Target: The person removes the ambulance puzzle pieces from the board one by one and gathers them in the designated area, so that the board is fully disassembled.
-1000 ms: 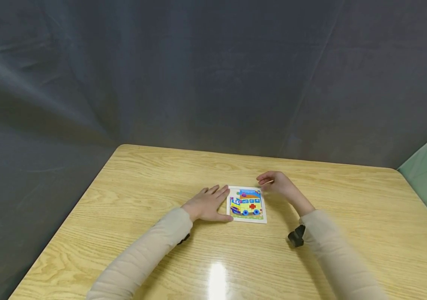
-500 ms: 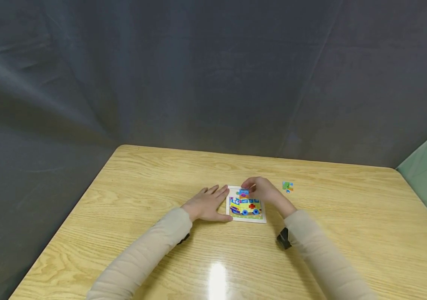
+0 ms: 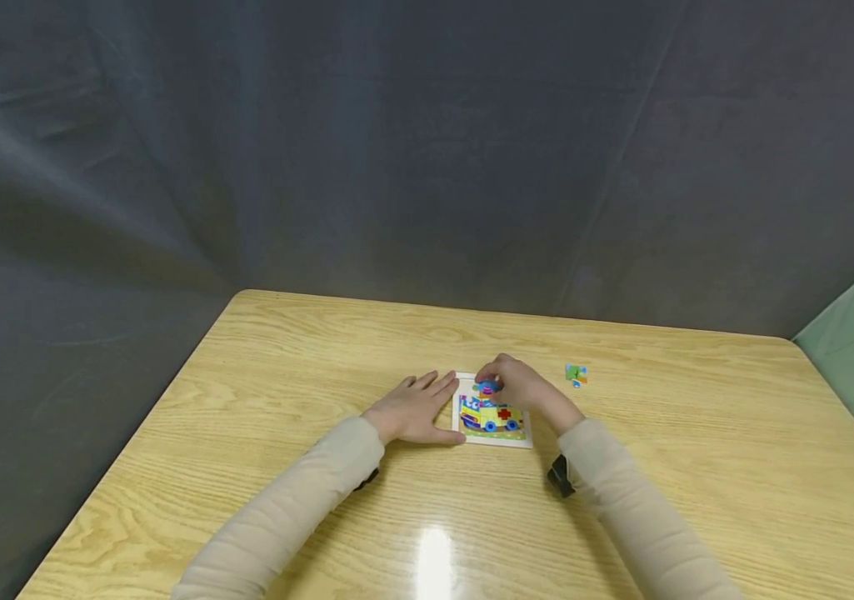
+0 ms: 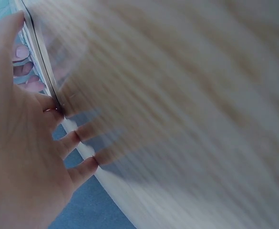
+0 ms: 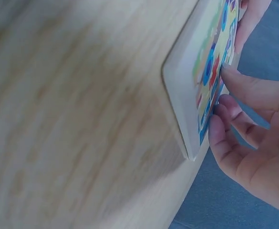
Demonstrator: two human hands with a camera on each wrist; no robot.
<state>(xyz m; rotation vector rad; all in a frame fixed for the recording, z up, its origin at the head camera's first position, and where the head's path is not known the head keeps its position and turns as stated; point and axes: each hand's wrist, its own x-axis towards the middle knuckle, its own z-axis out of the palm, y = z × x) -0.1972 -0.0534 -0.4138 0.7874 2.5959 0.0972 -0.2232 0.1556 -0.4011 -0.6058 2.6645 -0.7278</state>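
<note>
A small square jigsaw puzzle (image 3: 496,416) in a white frame lies on the table. Its picture is a yellow ambulance with a red cross, and its top left corner shows bare white. My left hand (image 3: 415,410) rests with fingers spread against the frame's left edge. My right hand (image 3: 524,388) is over the upper right of the puzzle. Its bent fingers and thumb pinch a blue and pink puzzle piece (image 3: 486,387), partly hidden by the fingers. In the right wrist view, the thumb (image 5: 242,83) and fingertips meet the puzzle's top face.
A loose green, blue and orange puzzle piece (image 3: 576,375) lies to the right of the frame. The wooden table (image 3: 307,350) ends at a dark curtain (image 3: 427,167) behind. Black wrist cameras sit under both forearms.
My right hand has moved left from beside the frame onto the puzzle's upper part, which uncovers the loose piece on the right. My left hand stays where it was.
</note>
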